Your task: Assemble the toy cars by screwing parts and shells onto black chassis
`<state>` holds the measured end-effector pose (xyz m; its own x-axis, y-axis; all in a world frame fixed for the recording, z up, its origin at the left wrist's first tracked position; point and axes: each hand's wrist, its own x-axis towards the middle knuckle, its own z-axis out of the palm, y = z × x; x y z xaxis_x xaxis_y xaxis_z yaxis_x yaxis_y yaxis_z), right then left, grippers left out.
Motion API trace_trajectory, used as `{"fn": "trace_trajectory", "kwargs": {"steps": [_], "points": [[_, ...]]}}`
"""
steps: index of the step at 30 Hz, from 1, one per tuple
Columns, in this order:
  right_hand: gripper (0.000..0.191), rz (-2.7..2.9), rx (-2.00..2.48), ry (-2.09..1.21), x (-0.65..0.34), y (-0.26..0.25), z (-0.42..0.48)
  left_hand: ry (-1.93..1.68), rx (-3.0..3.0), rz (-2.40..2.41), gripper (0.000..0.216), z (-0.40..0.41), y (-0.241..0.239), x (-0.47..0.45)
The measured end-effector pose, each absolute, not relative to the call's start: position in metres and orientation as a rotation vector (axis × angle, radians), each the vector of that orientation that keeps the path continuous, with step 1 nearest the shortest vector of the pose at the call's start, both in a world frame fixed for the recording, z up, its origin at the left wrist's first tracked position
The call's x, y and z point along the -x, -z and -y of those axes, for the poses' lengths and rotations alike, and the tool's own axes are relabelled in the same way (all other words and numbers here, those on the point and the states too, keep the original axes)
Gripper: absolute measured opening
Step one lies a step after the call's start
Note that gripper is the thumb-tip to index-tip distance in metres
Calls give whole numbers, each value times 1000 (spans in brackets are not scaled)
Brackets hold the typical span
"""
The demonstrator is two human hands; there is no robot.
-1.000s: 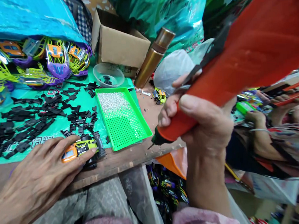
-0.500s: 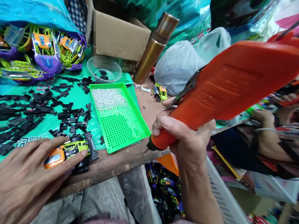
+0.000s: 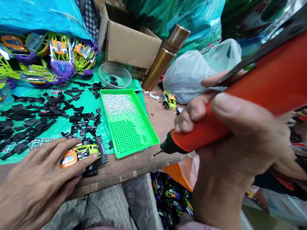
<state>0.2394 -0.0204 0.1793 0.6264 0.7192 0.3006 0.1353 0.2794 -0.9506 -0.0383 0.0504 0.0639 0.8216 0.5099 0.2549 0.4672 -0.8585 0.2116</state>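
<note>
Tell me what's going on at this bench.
The person's left hand holds a toy car down at the front edge of the wooden table. The right hand grips an orange electric screwdriver, its bit in the air beside a green tray of small screws. Loose black plastic parts lie on the green sheet behind.

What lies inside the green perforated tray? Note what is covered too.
In the green tray, a heap of small silvery pieces fills the far end; the near end is bare. The floor beneath the heap is hidden.
</note>
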Motion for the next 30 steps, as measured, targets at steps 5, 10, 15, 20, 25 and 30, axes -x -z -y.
{"fn": "trace_trajectory", "kwargs": {"steps": [5,10,15,20,25,30], "points": [[10,853,1165,-436,-210,-205,-5,-423,-3019,-549,40,-48,-77,28],[35,865,1080,-587,-178,-207,-23,-526,-2846,-701,26,-39,-91,15],[29,1045,1153,-635,-159,-201,-27,-661,-2546,-797,16,-33,-95,8],[25,1223,1269,-584,-151,-199,-26,-799,-2458,-804,11,-37,-81,10],[24,1193,1237,-605,-146,-200,-28,-806,-2456,-844,16,-37,-76,13],[21,1059,1087,-709,-145,-199,-35,-842,-2447,-854,14,-36,-75,12]]}}
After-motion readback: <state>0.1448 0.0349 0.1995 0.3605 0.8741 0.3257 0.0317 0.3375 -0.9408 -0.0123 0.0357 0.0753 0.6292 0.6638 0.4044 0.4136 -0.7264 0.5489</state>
